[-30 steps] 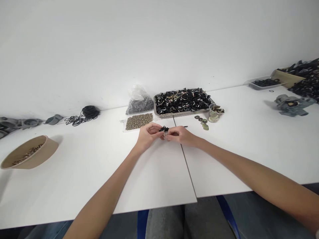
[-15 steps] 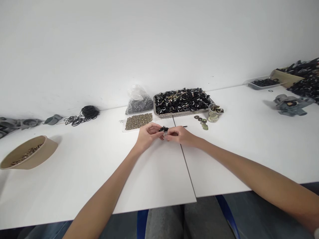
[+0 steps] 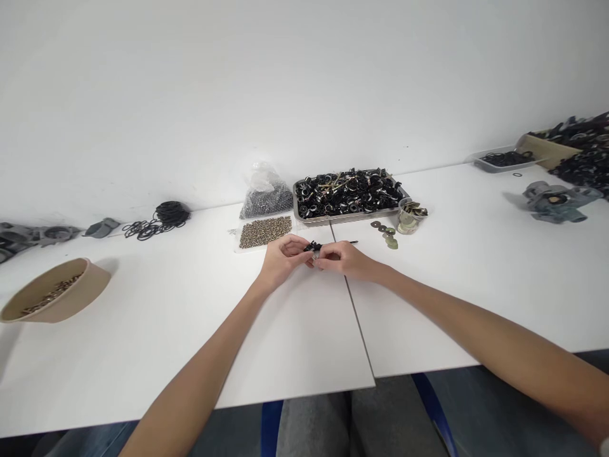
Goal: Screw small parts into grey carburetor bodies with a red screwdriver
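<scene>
A small black part (image 3: 313,246) is held between my two hands above the white table (image 3: 295,336), near the seam. My left hand (image 3: 284,259) has its fingers closed around the part's left side. From the right, my right hand (image 3: 343,259) pinches at the same spot, its fingertips close to a small pale piece. A thin dark tip sticks out beyond the right hand's knuckles. Fingers hide much of what is held. Just behind my left hand lies a flat tray of brass-coloured beads (image 3: 265,232).
Behind are a metal tray of black parts (image 3: 349,195), a bag of dark beads (image 3: 266,198), a cup of discs (image 3: 410,217) and loose discs (image 3: 390,236). Left: a beige bowl (image 3: 78,298) and black rings (image 3: 171,214). Right: a grey fixture (image 3: 554,200) and a plastic tray (image 3: 499,166).
</scene>
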Tool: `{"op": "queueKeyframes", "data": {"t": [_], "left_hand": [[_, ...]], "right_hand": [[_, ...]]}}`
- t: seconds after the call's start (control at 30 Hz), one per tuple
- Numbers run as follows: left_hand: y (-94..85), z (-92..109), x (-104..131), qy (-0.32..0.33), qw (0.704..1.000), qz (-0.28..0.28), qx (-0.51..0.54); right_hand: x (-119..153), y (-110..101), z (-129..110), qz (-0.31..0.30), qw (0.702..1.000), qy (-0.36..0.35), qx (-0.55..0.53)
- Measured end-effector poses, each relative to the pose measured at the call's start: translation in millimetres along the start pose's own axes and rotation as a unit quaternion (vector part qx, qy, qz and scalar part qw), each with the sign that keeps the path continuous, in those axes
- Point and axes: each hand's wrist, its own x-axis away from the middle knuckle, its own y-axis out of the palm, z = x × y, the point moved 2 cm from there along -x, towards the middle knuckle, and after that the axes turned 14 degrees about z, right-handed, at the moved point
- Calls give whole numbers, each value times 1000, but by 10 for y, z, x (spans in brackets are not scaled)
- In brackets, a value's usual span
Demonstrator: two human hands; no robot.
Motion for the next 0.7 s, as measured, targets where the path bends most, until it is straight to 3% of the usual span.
{"op": "queueKeyframes", "data": {"t": [0.7], "left_hand": [[1, -12, -6, -2, 1000, -4, 0]], "right_hand": [[1, 13, -9, -3, 1000, 2, -5]]}}
